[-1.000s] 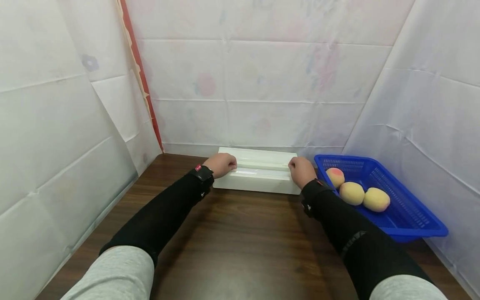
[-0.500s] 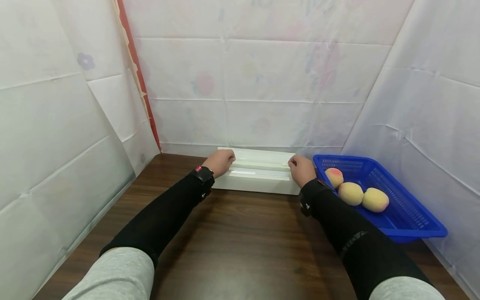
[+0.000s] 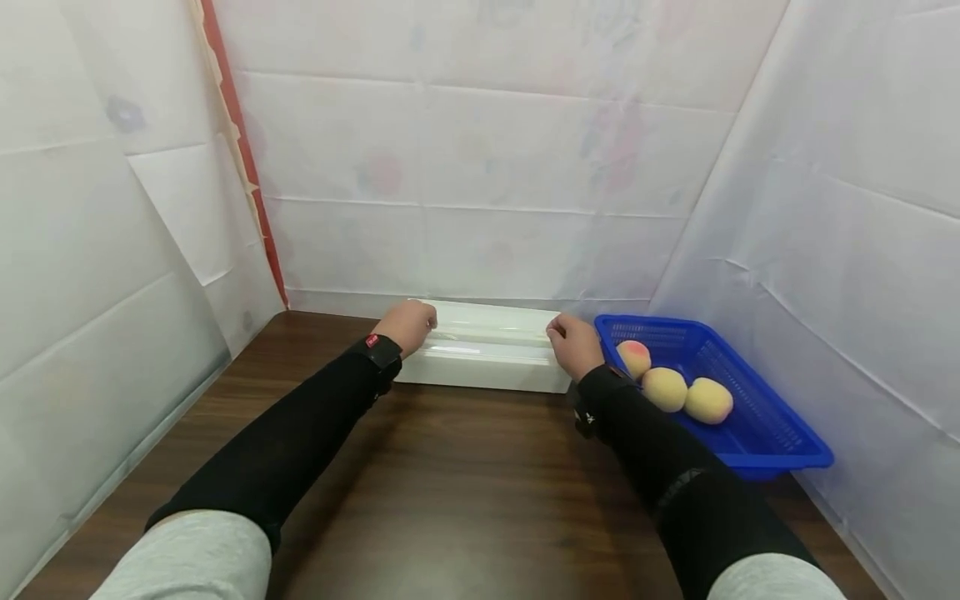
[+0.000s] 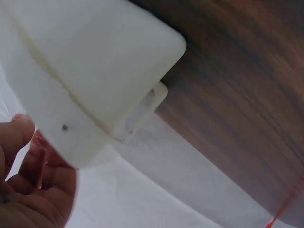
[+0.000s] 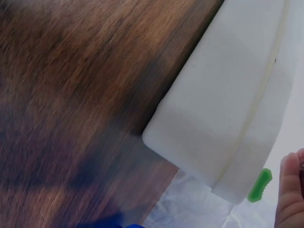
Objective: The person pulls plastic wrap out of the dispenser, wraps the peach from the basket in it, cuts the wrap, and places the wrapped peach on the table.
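A long white cling film dispenser (image 3: 483,372) lies across the back of the table, near the rear wall. Glossy clear cling film (image 3: 491,348) shows along its top. My left hand (image 3: 408,323) is at the dispenser's left end, with curled fingers pinching a shiny clear bit of film in the left wrist view. At the right end, my right hand (image 3: 577,343) pinches the film's other side between thumb and finger; most of this hand lies outside the right wrist view. A green slide cutter (image 5: 260,185) sticks out at the dispenser's end, close to the right fingertips.
A blue plastic basket (image 3: 776,461) stands right of the dispenser, beside my right forearm. Inside it are three peaches (image 3: 664,389). White sheeting (image 3: 480,167) walls the brown wooden table (image 3: 465,483) at the back and both sides.
The head view has turned slightly to the right, so everything appears shifted left. Both hands keep their places at the dispenser's ends, with hardly any movement against it.
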`<action>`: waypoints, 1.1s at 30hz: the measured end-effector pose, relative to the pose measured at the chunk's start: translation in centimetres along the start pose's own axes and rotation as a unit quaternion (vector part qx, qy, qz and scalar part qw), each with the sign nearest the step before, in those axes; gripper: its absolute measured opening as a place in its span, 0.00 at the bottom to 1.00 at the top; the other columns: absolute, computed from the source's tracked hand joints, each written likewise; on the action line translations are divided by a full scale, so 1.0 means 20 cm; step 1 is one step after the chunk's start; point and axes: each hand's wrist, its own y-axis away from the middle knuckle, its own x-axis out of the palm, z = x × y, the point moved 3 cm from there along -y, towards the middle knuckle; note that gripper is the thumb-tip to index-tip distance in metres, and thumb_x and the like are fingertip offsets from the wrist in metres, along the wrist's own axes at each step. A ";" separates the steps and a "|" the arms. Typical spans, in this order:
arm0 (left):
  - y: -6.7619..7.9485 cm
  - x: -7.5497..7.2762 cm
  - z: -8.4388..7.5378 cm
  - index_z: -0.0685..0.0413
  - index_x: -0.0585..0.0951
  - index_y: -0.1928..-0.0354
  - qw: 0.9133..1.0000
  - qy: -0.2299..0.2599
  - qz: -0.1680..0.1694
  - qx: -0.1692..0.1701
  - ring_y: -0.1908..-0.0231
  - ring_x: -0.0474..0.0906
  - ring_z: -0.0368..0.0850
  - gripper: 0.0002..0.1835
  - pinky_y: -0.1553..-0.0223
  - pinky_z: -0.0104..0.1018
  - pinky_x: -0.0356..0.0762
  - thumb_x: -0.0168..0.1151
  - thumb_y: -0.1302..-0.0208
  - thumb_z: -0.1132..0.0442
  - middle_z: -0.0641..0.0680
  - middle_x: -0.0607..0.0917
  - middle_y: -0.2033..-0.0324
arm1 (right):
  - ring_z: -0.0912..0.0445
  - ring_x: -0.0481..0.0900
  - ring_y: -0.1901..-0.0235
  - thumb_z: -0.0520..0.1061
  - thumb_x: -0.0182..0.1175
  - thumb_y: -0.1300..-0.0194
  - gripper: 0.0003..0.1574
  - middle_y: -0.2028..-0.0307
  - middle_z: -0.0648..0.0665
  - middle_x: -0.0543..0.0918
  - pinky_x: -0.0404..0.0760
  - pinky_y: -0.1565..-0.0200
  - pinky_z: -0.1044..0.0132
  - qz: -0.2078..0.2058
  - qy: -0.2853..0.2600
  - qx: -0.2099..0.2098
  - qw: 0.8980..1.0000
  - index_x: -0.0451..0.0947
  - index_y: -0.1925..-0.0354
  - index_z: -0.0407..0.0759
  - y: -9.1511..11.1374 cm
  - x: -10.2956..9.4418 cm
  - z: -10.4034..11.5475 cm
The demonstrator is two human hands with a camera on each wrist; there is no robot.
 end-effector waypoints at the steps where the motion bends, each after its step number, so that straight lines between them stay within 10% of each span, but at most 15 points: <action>1: 0.00 -0.01 0.01 0.60 0.89 0.51 1.000 0.013 -0.001 -0.003 0.46 0.87 0.58 0.11 0.43 0.51 0.84 0.57 0.23 0.72 0.61 0.91 0.51 | 0.45 0.78 0.60 0.43 0.54 0.16 0.15 0.56 0.35 0.85 0.75 0.52 0.51 0.000 0.000 -0.002 1.000 0.82 0.46 0.35 -0.01 0.00 0.01; 8: -0.04 -0.07 0.01 0.60 0.85 0.43 0.997 0.074 -0.007 0.009 0.47 0.86 0.56 0.14 0.45 0.50 0.83 0.52 0.21 0.70 0.61 0.89 0.47 | 0.42 0.79 0.56 0.43 0.53 0.16 0.16 0.53 0.34 0.85 0.76 0.47 0.47 -0.022 0.006 -0.007 1.000 0.82 0.45 0.34 -0.08 -0.09 0.03; 17: -0.02 -0.08 -0.04 0.63 0.87 0.46 0.999 -0.002 -0.015 0.051 0.46 0.86 0.57 0.11 0.42 0.48 0.84 0.65 0.26 0.69 0.61 0.90 0.50 | 0.43 0.75 0.58 0.44 0.52 0.15 0.13 0.54 0.36 0.84 0.73 0.48 0.49 -0.026 0.009 -0.003 1.000 0.81 0.48 0.38 -0.06 -0.13 0.03; 33: -0.03 -0.23 -0.02 0.63 0.88 0.50 0.999 -0.013 -0.034 0.026 0.48 0.88 0.58 0.09 0.44 0.49 0.84 0.67 0.27 0.67 0.62 0.91 0.52 | 0.41 0.83 0.47 0.42 0.61 0.20 0.14 0.49 0.35 0.87 0.79 0.41 0.46 -0.001 0.045 -0.044 0.998 0.84 0.42 0.39 -0.09 -0.16 0.07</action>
